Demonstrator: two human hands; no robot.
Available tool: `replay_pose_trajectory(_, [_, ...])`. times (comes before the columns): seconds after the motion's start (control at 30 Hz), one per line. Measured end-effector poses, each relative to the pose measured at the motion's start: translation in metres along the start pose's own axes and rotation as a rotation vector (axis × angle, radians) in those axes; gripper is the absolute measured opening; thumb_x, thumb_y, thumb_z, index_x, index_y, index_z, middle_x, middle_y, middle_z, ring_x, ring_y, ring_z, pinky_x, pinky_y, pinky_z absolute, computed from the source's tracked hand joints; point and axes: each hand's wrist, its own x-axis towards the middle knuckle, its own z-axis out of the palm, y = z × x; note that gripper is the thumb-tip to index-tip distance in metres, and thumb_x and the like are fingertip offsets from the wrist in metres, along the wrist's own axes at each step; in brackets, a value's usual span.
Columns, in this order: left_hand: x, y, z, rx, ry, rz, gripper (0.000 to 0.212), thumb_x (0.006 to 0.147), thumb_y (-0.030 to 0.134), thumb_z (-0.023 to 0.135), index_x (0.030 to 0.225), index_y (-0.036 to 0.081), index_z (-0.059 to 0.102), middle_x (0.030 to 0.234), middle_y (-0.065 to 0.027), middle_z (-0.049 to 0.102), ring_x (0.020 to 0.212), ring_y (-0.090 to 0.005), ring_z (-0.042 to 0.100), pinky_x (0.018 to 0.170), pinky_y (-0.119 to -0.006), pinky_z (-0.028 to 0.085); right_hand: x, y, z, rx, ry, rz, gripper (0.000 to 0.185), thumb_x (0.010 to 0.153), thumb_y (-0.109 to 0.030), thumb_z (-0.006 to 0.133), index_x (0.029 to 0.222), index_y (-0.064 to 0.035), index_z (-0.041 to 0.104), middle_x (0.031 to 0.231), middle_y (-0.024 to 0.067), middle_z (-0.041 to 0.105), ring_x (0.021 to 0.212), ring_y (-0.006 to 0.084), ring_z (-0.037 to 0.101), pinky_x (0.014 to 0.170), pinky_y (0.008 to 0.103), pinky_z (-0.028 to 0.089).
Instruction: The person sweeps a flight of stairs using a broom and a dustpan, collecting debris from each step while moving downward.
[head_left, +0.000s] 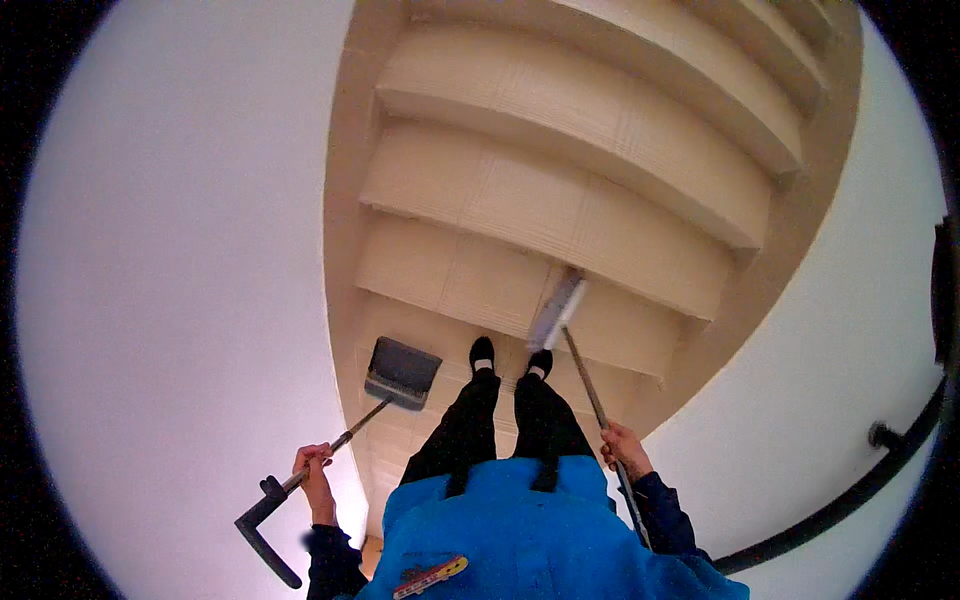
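Observation:
My left hand (313, 474) grips the pole of a long-handled dustpan (403, 373), just below its bent black handle (259, 514). The grey pan hangs over or rests on the stair at my left foot; I cannot tell which. In my right hand (625, 450) is the metal stick of a broom (585, 367). The broom's white and grey head (559, 309) lies slantwise across a step in front of my right shoe (540, 363), its bristles blurred. Both hands are closed around their poles.
Beige tiled stairs (555, 176) curve away to the upper right in front of my feet. White walls (180, 262) flank them on both sides. A dark handrail (832, 502) runs along the right wall on a bracket (885, 435).

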Motion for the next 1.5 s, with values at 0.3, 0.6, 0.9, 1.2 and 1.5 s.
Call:
replay_pose_trajectory(0.3, [-0.001, 0.003, -0.014, 0.119, -0.170, -0.094, 0.012, 0.083, 0.017, 0.046, 0.079, 0.007, 0.052, 0.087, -0.0045, 0.056, 0.091, -0.0158, 0.051, 0.076, -0.031, 0.039, -0.049, 0.009, 0.012, 0.449, 0.070, 0.030, 0.017, 0.084, -0.022, 0.045, 0.093, -0.0078, 0.044, 0.052, -0.0002, 0.041, 0.034, 0.0060, 0.035, 0.030, 0.0194, 0.030])
replay_pose_trajectory(0.6, [0.018, -0.023, -0.030, 0.059, -0.234, 0.047, 0.009, 0.081, 0.014, 0.043, 0.081, 0.006, 0.048, 0.083, -0.0066, 0.054, 0.085, -0.0164, 0.050, 0.079, -0.028, 0.036, -0.071, 0.087, 0.014, 0.659, 0.162, -0.032, 0.021, 0.084, -0.029, 0.047, 0.093, -0.0106, 0.044, 0.052, -0.0009, 0.038, 0.035, 0.0051, 0.033, 0.029, 0.0187, 0.027])
replay_pose_trajectory(0.9, [0.029, -0.032, -0.017, 0.088, -0.034, 0.160, 0.015, 0.082, 0.022, 0.039, 0.084, 0.011, 0.048, 0.064, -0.0024, 0.054, 0.066, -0.0136, 0.055, 0.056, -0.025, 0.042, 0.012, 0.117, -0.053, 0.928, 0.233, -0.341, 0.023, 0.083, -0.030, 0.047, 0.096, -0.0114, 0.048, 0.052, -0.0038, 0.037, 0.039, 0.0043, 0.035, 0.034, 0.0182, 0.027])
replay_pose_trajectory(1.2, [0.041, -0.043, -0.029, 0.115, -0.038, 0.256, 0.023, 0.079, 0.026, 0.041, 0.095, 0.010, 0.048, 0.063, -0.0025, 0.052, 0.067, -0.0150, 0.056, 0.050, -0.024, 0.043, -0.100, 0.229, 0.031, 1.072, 0.191, -0.250, 0.017, 0.084, -0.030, 0.046, 0.084, -0.0125, 0.044, 0.052, -0.0021, 0.039, 0.037, 0.0057, 0.035, 0.031, 0.0181, 0.027])
replay_pose_trajectory(1.5, [0.036, -0.046, -0.019, 0.071, -0.036, 0.262, 0.024, 0.075, 0.023, 0.039, 0.095, 0.011, 0.047, 0.062, -0.0031, 0.053, 0.065, -0.0132, 0.054, 0.048, -0.021, 0.038, 0.003, 0.190, -0.022, 0.900, 0.253, -0.552, 0.023, 0.081, -0.034, 0.050, 0.075, -0.0127, 0.043, 0.051, -0.0027, 0.039, 0.039, 0.0058, 0.036, 0.034, 0.0198, 0.026])
